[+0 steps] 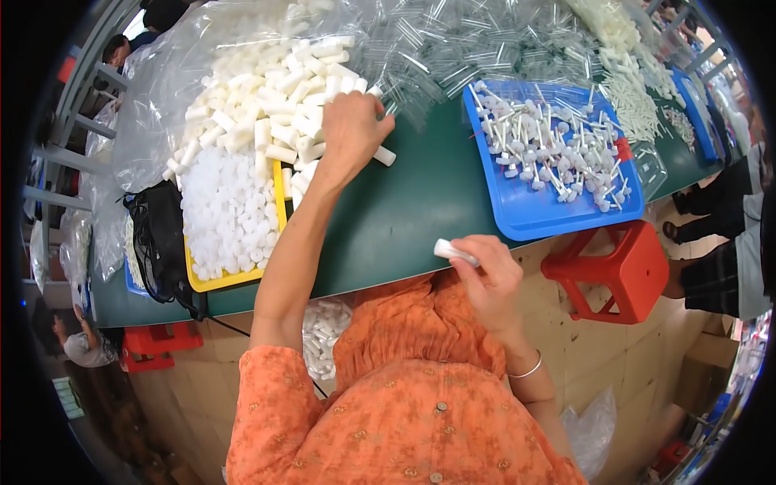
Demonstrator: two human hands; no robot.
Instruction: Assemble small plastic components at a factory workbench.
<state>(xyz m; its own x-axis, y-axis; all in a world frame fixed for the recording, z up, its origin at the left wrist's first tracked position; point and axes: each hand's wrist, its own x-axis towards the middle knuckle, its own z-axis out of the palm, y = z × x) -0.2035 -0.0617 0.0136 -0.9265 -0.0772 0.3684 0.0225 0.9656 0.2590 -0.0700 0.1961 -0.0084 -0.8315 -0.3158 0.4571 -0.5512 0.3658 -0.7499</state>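
Pinching a white cylinder (454, 252) between thumb and fingers, the right hand (493, 280) holds it tilted near the counter's (380, 218) front edge; the left hand (352, 133) reaches into a heap of cream cylinders (250, 105), fingers bent downward, fingertips partly hidden; cannot tell whether it grips one; nearer the body, white caps (230, 214) fill a yellow tray (230, 283); to the right, a blue tray (517, 222) bears white-stemmed pieces (558, 149); clear tubes (461, 48) lie piled beyond.

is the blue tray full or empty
Partly full: white stemmed pieces heap across the blue tray, leaving its near left corner bare.
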